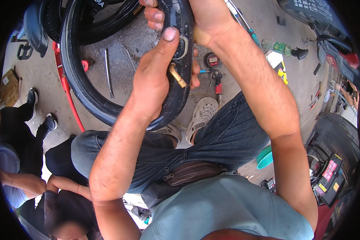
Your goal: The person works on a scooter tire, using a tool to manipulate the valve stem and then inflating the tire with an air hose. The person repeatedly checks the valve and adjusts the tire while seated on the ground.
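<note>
A black rubber inner tube [93,109], wet and looped, is held up before me. My left hand [156,69] is wrapped round its near side, the thumb lying on top beside a patch [181,49] with a pale rim. Just below the patch a bent brass valve stem [177,76] sticks out of the tube. My right hand [202,27] grips the tube higher up at the top edge of the view; some of its fingers are hidden behind the tube.
A tyre lever [108,73], a red jack handle [73,108] and an air inflator gun [217,81] with a gauge [212,60] lie on the ground. Beyond are a wheel's tyre [114,30], a plastic bottle [280,48] and a teal basin [264,157]. Two people are at the lower left.
</note>
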Motion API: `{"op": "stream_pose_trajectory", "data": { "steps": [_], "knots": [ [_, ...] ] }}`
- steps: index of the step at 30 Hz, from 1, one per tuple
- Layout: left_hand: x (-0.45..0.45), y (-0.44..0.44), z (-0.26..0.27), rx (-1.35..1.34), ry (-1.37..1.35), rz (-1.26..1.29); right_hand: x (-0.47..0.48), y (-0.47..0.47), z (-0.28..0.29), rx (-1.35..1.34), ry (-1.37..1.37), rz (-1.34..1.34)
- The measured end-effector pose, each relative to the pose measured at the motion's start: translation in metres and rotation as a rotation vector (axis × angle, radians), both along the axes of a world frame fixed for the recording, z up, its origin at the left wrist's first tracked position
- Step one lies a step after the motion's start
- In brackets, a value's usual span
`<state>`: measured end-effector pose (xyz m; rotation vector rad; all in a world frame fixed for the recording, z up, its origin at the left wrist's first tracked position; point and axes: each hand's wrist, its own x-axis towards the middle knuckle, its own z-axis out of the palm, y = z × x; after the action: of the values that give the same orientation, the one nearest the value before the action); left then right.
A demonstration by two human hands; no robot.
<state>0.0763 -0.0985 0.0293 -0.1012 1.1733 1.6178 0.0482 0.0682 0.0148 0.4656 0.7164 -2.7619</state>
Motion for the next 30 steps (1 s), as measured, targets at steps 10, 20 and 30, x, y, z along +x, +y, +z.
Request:
{"op": "stream_pose_trajectory", "data": {
  "steps": [10,20,30],
  "knots": [
    [-0.003,0.004,0.005,-0.099,0.083,-0.100,0.006,-0.004,0.013,0.391,-0.106,-0.054],
    [-0.002,-0.005,-0.003,0.106,-0.102,-0.019,0.003,-0.001,0.005,0.102,-0.116,-0.052],
    [0.000,-0.005,-0.003,0.134,-0.153,0.036,0.002,0.004,0.000,0.036,-0.010,-0.050]
  ]
}}
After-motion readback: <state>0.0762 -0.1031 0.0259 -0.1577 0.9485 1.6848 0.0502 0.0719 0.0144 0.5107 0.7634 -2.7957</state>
